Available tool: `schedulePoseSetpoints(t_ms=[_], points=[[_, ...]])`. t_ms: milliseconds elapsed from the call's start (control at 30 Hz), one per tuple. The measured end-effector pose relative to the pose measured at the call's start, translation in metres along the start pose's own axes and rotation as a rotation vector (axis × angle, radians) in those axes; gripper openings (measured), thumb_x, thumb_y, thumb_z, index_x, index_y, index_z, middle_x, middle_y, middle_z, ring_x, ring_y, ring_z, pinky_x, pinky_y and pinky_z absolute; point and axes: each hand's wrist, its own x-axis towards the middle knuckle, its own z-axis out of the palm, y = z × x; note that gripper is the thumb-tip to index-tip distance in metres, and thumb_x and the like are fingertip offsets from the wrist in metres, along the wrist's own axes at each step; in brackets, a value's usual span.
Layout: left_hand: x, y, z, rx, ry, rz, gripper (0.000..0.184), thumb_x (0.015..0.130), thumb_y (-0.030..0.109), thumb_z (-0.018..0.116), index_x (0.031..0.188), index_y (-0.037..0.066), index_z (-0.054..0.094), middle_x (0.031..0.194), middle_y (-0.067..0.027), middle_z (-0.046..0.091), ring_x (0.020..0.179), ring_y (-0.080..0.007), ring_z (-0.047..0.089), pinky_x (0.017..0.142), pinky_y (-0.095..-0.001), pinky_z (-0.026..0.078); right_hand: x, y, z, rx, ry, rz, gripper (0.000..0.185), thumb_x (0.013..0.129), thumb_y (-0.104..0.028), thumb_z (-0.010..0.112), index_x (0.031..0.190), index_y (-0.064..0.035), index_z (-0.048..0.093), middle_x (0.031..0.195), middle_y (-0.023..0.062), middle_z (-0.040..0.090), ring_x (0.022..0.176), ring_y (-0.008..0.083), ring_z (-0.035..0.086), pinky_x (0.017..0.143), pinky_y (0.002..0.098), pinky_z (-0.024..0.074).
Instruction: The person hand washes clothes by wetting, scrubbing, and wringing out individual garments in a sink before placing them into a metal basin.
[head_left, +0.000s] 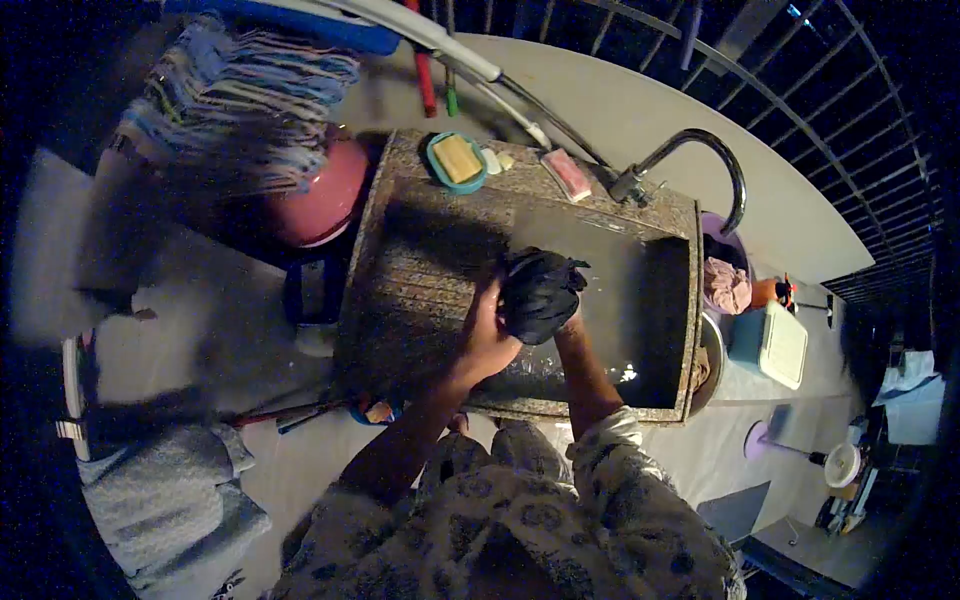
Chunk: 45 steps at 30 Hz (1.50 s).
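Observation:
Both of my hands hold a bunched-up black cloth point(541, 296) above the granite laundry sink point(630, 222). My left hand point(490, 332) wraps round the cloth's left side, its fingers partly hidden behind the fabric. At the lower right, my right hand point(570, 326) grips the cloth, with most of its fingers covered by it. A small twisted end of the fabric sticks out at the upper right. Below the hands, murky water point(610, 300) stands in the basin, with a few bright reflections. The ribbed washing slope point(430, 262) lies to the left.
Along the sink's back ledge are a yellow soap bar point(457, 158) in a teal dish, a pink brush or sponge point(567, 175) and a curved faucet point(735, 165). A red basin point(325, 195) and striped mop point(250, 90) are left. Right stand a purple bucket point(712, 225) and lidded container point(783, 345).

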Motion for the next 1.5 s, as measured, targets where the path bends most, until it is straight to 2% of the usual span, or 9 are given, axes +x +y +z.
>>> schedulePoseSetpoints(t_ms=[300, 400, 500, 567, 900, 967, 1100, 1300, 1500], points=[[-0.077, -0.141, -0.169, 1.098, -0.223, -0.326, 0.09, 0.074, 0.017, 0.071, 0.148, -0.009, 0.028, 0.146, -0.0289, 0.04, 0.134, -0.0453, 0.04, 0.116, -0.0479, 0.031, 0.094, 0.083, -0.002, -0.447, 0.344, 0.255, 0.052, 0.099, -0.046, 0.052, 0.13, -0.0048, 0.058, 0.116, 0.0114, 0.068, 0.097, 0.0276, 0.067, 0.093, 0.0435, 0.0542], [-0.072, -0.108, -0.196, 1.004, -0.256, -0.518, 0.085, 0.078, 0.022, 0.068, 0.148, -0.006, 0.029, 0.149, -0.0291, 0.037, 0.138, -0.0449, 0.037, 0.117, -0.0481, 0.03, 0.024, 0.141, 0.101, -1.224, 0.275, 0.041, 0.037, 0.098, -0.029, 0.061, 0.118, 0.0012, 0.059, 0.105, 0.0076, 0.067, 0.094, 0.0236, 0.066, 0.086, 0.0393, 0.0536], [-0.054, -0.029, -0.19, 0.917, 0.082, -0.332, 0.072, 0.085, 0.024, 0.064, 0.147, 0.0, 0.035, 0.149, -0.0293, 0.037, 0.136, -0.0446, 0.039, 0.115, -0.0482, 0.031, -0.029, 0.16, 0.157, -1.855, -0.401, -0.35, 0.049, 0.092, -0.03, 0.065, 0.137, -0.0112, 0.056, 0.142, 0.0218, 0.046, 0.135, 0.0387, 0.04, 0.116, 0.0499, 0.027], [-0.061, -0.045, -0.176, 1.075, 0.111, -0.091, 0.061, 0.089, 0.024, 0.061, 0.143, 0.004, 0.043, 0.147, -0.0292, 0.039, 0.134, -0.0438, 0.042, 0.114, -0.048, 0.034, -0.05, 0.17, 0.178, -2.267, -0.219, -0.526, 0.05, 0.093, -0.031, 0.062, 0.14, -0.0176, 0.054, 0.146, 0.0199, 0.043, 0.139, 0.0401, 0.036, 0.116, 0.0589, 0.0207], [0.015, -0.24, -0.168, 1.666, 0.024, 0.167, 0.025, 0.093, 0.025, 0.058, 0.11, 0.008, 0.066, 0.102, -0.0122, 0.066, 0.09, -0.0329, 0.063, 0.077, -0.0407, 0.053, 0.073, 0.19, 0.062, -2.502, 0.122, -0.318, 0.036, 0.094, -0.033, 0.053, 0.115, -0.0064, 0.064, 0.12, 0.0185, 0.064, 0.11, 0.0365, 0.059, 0.096, 0.0511, 0.0426], [0.029, -0.285, -0.183, 1.672, 0.151, 0.599, 0.018, 0.09, 0.022, 0.061, 0.097, 0.007, 0.066, 0.095, -0.0122, 0.064, 0.084, -0.0328, 0.062, 0.074, -0.0397, 0.052, 0.104, 0.173, 0.096, -2.377, 0.212, 0.439, 0.038, 0.094, -0.035, 0.052, 0.113, -0.0044, 0.065, 0.113, 0.0212, 0.066, 0.102, 0.0386, 0.063, 0.091, 0.0468, 0.0477], [0.033, -0.153, -0.173, 0.623, 0.092, 0.321, 0.008, 0.079, 0.007, 0.067, 0.084, 0.005, 0.062, 0.088, -0.0137, 0.062, 0.08, -0.0336, 0.062, 0.078, -0.0405, 0.049, 0.053, 0.165, 0.089, -1.78, 0.024, -0.604, 0.03, 0.09, -0.021, 0.062, 0.115, -0.0037, 0.064, 0.109, 0.0219, 0.064, 0.103, 0.0388, 0.061, 0.089, 0.0446, 0.0487], [-0.069, -0.108, -0.139, 0.788, 0.163, 0.028, 0.05, 0.088, 0.017, 0.062, 0.133, 0.001, 0.05, 0.115, -0.0174, 0.061, 0.104, -0.0363, 0.058, 0.093, -0.0461, 0.046, -0.063, 0.17, 0.126, -2.337, -0.082, -0.507, 0.045, 0.085, -0.022, 0.066, 0.126, -0.0064, 0.059, 0.124, 0.0149, 0.056, 0.118, 0.0359, 0.052, 0.102, 0.0531, 0.0383], [-0.037, -0.135, -0.134, 1.112, 0.069, -0.051, 0.032, 0.095, 0.026, 0.054, 0.117, 0.003, 0.059, 0.107, -0.0172, 0.062, 0.098, -0.0367, 0.059, 0.086, -0.0486, 0.048, -0.008, 0.188, 0.064, -2.336, -0.108, -0.598, 0.031, 0.082, -0.027, 0.06, 0.106, -0.0077, 0.063, 0.11, 0.0128, 0.058, 0.108, 0.0343, 0.054, 0.093, 0.0529, 0.0395]])
